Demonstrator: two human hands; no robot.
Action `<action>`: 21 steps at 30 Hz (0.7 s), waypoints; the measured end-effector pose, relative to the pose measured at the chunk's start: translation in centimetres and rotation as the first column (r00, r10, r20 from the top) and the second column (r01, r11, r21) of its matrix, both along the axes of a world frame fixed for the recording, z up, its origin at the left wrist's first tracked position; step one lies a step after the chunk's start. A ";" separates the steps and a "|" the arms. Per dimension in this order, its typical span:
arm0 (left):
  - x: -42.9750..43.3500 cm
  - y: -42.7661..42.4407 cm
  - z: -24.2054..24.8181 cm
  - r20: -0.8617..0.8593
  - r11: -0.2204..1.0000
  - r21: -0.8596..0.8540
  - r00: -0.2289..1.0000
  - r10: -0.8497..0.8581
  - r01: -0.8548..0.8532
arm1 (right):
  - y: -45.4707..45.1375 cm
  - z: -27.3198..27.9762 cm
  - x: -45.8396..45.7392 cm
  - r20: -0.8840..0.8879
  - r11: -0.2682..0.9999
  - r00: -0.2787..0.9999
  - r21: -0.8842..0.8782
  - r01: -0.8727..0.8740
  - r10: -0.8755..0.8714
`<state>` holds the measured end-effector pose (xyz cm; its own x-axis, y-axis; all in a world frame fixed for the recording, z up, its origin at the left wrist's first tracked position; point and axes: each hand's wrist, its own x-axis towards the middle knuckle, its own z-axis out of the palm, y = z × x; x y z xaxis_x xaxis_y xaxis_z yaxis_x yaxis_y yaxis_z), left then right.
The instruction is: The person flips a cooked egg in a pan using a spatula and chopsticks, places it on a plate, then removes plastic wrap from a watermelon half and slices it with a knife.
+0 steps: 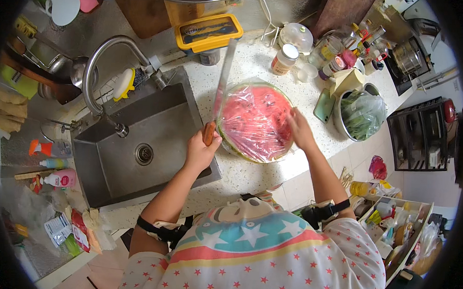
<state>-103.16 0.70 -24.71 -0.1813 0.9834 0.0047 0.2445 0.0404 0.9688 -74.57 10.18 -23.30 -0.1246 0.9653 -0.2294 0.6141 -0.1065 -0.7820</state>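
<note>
A halved watermelon (255, 122), cut face up under clear plastic wrap, rests on the speckled countertop before me. My left hand (201, 150) grips the wooden handle of a long-bladed knife (223, 74). The blade points away from me along the melon's left edge; whether it touches the melon is unclear. At the melon's right edge, my right hand (301, 129) has its fingertips on or beside the wrapped surface; whether they pinch the wrap cannot be told.
A steel sink (166, 122) with a curved faucet (91, 72) lies left. Behind stand a yellow-lidded container (208, 32) and a white-lidded jar (284, 59). To the right are a green phone (324, 105), a pot of bagged greens (362, 115) and an open drawer (421, 230).
</note>
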 end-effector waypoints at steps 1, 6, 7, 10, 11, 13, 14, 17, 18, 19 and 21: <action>0.3 0.1 0.7 -0.016 1.000 0.002 1.000 -0.013 0.013 | -0.6 -1.9 0.5 0.059 0.994 0.998 0.095 -0.044 0.038; 1.7 1.3 1.9 -0.063 0.994 0.061 0.995 -0.082 0.086 | -1.0 -3.7 0.9 0.162 0.980 0.985 0.198 0.025 -0.058; 2.1 1.5 2.3 -0.056 0.995 0.060 0.995 -0.077 0.081 | -0.7 -3.7 1.0 0.169 0.980 0.984 0.197 0.019 -0.053; 3.2 2.4 2.3 -0.146 0.985 0.088 0.980 -0.134 0.147 | 0.4 -4.5 2.0 -0.492 0.952 0.843 -0.299 0.071 -0.217; 3.6 2.6 2.4 -0.137 0.985 0.089 0.982 -0.133 0.146 | 0.7 -4.4 2.7 -0.485 0.952 0.847 -0.298 0.073 -0.217; 4.2 3.0 3.0 -0.119 0.978 0.139 0.983 -0.139 0.155 | 1.1 -2.3 2.4 -0.338 0.925 0.922 -0.377 0.052 -0.190; 4.6 3.1 3.2 -0.121 0.969 0.199 0.985 -0.121 0.144 | 1.4 -3.0 3.0 -0.323 0.930 0.923 -0.357 0.085 -0.209; 5.6 3.4 3.2 -0.141 0.959 0.249 0.984 -0.106 0.139 | 1.3 -2.6 4.0 0.191 0.973 0.955 0.097 0.211 -0.226; 5.2 3.5 3.0 -0.138 0.961 0.244 0.986 -0.096 0.128 | 0.0 -0.3 1.9 0.242 0.948 0.952 0.297 0.111 -0.187; 5.2 3.7 2.9 -0.122 0.959 0.244 0.985 -0.118 0.145 | -1.5 1.8 -0.1 0.310 0.902 0.946 0.430 -0.048 -0.097; 5.2 4.1 2.5 -0.103 0.956 0.243 0.984 -0.143 0.164 | -4.0 4.8 -4.6 0.459 0.787 0.885 0.516 -0.338 0.078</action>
<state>-97.97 4.76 -22.22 -0.0171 0.9650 0.2618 0.3089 -0.2440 0.9193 -79.18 6.20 -18.45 -0.3626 0.8904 0.2752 0.8304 0.4427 -0.3382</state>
